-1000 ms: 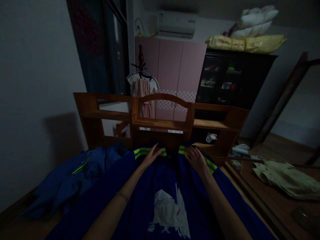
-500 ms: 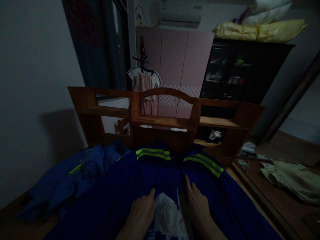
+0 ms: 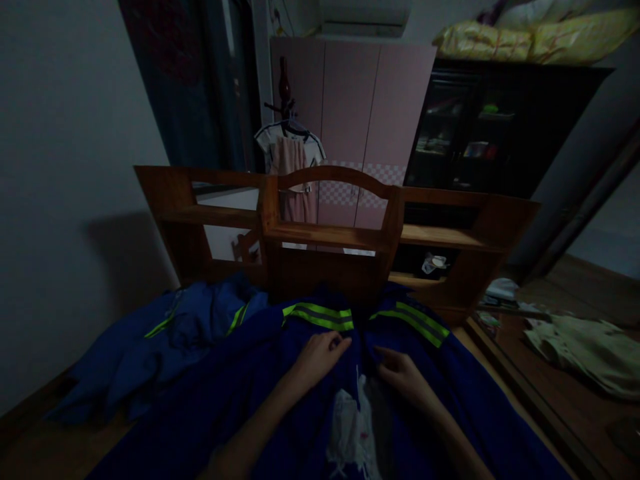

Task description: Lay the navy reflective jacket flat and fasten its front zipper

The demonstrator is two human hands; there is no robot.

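A dark blue jacket [image 3: 280, 387] with yellow-green reflective bands lies spread out, its front opening running down the middle. My left hand [image 3: 320, 357] rests over one front panel, just below its band, with fingers curled and thumb and fingertips close together at the cloth near the opening. Across the gap, my right hand [image 3: 403, 377] has its thumb and index finger pinched at the other front edge. Between my forearms lies a pale, crumpled, thin piece [image 3: 345, 427] with white strings, on the jacket; its kind is unclear in the dim light.
Another blue garment [image 3: 190, 340] with reflective strips lies heaped at the left. Beyond the jacket stands a wooden headboard [image 3: 330, 235] with shelves. Light cloth [image 3: 585, 353] lies at the right. Farther back are a pink wardrobe [image 3: 347, 107] and a dark cabinet [image 3: 540, 127].
Both hands have moved from beside the pale piece up toward the jacket's upper front. Their extended index fingers have curled in. The pale piece now shows narrower and more uncovered.
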